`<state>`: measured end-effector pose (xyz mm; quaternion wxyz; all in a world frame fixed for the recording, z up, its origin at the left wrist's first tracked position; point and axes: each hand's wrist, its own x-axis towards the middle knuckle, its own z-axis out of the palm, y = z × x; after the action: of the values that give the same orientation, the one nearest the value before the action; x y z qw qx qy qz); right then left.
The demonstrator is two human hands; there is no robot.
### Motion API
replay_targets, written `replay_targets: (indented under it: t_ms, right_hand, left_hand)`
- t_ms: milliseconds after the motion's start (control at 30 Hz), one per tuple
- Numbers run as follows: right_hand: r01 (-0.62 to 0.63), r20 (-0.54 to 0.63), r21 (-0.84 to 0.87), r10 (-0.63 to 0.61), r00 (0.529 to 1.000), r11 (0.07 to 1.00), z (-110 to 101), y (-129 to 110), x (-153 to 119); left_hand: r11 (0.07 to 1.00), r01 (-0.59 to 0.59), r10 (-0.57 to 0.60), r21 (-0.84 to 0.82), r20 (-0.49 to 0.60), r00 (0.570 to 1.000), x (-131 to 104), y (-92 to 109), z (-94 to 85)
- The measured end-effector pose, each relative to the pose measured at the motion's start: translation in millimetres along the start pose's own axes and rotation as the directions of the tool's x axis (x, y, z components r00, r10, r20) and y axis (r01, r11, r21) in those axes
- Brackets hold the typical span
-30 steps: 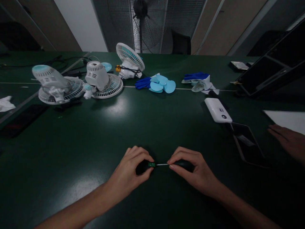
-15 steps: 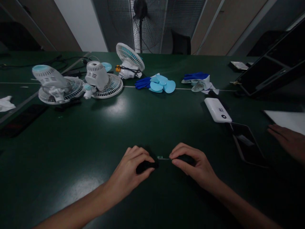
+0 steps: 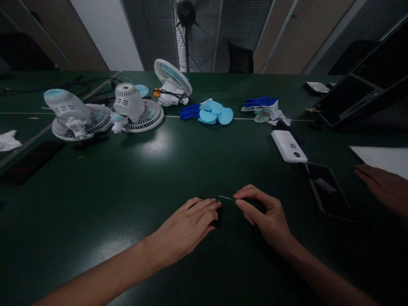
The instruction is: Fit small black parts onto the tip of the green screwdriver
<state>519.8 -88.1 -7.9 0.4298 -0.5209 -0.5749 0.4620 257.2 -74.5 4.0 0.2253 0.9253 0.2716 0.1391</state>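
My right hand (image 3: 263, 210) pinches a screwdriver by its dark handle, and the thin metal shaft (image 3: 225, 197) points left from the fingertips. Just left of the shaft's tip, my left hand (image 3: 194, 223) lies palm down with its fingers bent round a small black object (image 3: 217, 217), mostly hidden beneath them. The two hands are a short way apart, low over the dark green table (image 3: 178, 170).
White fans (image 3: 130, 104) and a tilted fan (image 3: 172, 83) stand at the back left. Light-blue blades (image 3: 216, 112) lie on blue gloves (image 3: 190, 111). More gloves (image 3: 263, 109), a power bank (image 3: 289, 146) and a phone (image 3: 330, 191) are to the right. Another person's hand (image 3: 382, 185) rests at far right.
My left hand has turned more palm down and shifted right, its fingers covering more of the black object. My right hand has moved slightly up and right with the screwdriver, whose shaft shows more clearly.
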Motion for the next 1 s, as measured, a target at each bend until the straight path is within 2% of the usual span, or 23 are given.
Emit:
replay_targets:
  t_ms: [67,133,200,233,267,333,400,500,533,567,600,700,767,867,1000]
  right_hand:
    - [-0.015,0.015,-0.001,0.015,1.000,1.000,0,-3,1]
    - [-0.027,0.028,-0.002,0.027,0.999,1.000,-1,-6,1]
    - [-0.038,0.045,0.001,0.038,0.998,0.999,-2,-7,1]
    - [-0.042,0.052,0.006,0.042,0.998,0.999,-2,-8,1]
    - [-0.046,0.056,0.011,0.045,0.997,0.999,-2,-8,1]
    - [-0.047,0.059,0.021,0.046,0.997,0.999,-2,-8,1]
    - [-0.046,0.062,0.021,0.045,0.997,0.999,-2,-9,1]
    - [-0.053,0.073,0.016,0.052,0.996,0.998,-2,-8,1]
    - [-0.057,0.075,0.017,0.056,0.996,0.998,-2,-8,1]
    - [-0.061,0.077,0.019,0.060,0.995,0.998,-2,-7,1]
    - [-0.063,0.077,0.019,0.061,0.995,0.998,-3,-5,1]
    - [-0.060,0.079,0.008,0.059,0.995,0.998,-4,-3,1]
    - [-0.052,0.083,0.000,0.052,0.995,0.999,-4,-3,2]
    - [-0.050,0.094,-0.006,0.050,0.994,0.999,-4,-4,2]
    - [-0.058,0.092,-0.004,0.058,0.994,0.998,-4,-5,2]
  left_hand:
    - [0.997,0.050,-0.049,0.050,-0.013,0.999,-10,-19,-8.1]
    - [0.982,0.166,-0.162,0.088,-0.051,0.985,-31,-49,-25.0]
    - [0.936,0.328,-0.310,0.123,-0.145,0.939,-62,-86,-49.8]
    - [0.897,0.424,-0.392,0.124,-0.218,0.894,-80,-105,-64.0]
    - [0.838,0.533,-0.487,0.116,-0.281,0.827,-99,-123,-78.7]
    - [0.685,0.722,-0.657,0.099,-0.343,0.671,-138,-154,-106.5]
    - [0.521,0.845,-0.759,0.119,-0.389,0.523,-174,-175,-128.6]
    - [0.318,0.939,-0.839,0.128,-0.424,0.342,-212,-193,-146.3]
    - [0.270,0.954,-0.850,0.128,-0.434,0.299,-219,-196,-148.5]
    - [0.240,0.962,-0.851,0.133,-0.448,0.274,-224,-198,-149.5]
    - [0.236,0.961,-0.843,0.147,-0.460,0.278,-226,-199,-149.7]
    - [0.305,0.923,-0.784,0.233,-0.490,0.382,-227,-200,-149.1]
    - [0.330,0.902,-0.738,0.279,-0.519,0.431,-226,-201,-149.7]
    - [0.331,0.888,-0.710,0.319,-0.536,0.457,-226,-203,-152.3]
    - [0.386,0.866,-0.726,0.318,-0.474,0.498,-230,-209,-153.5]
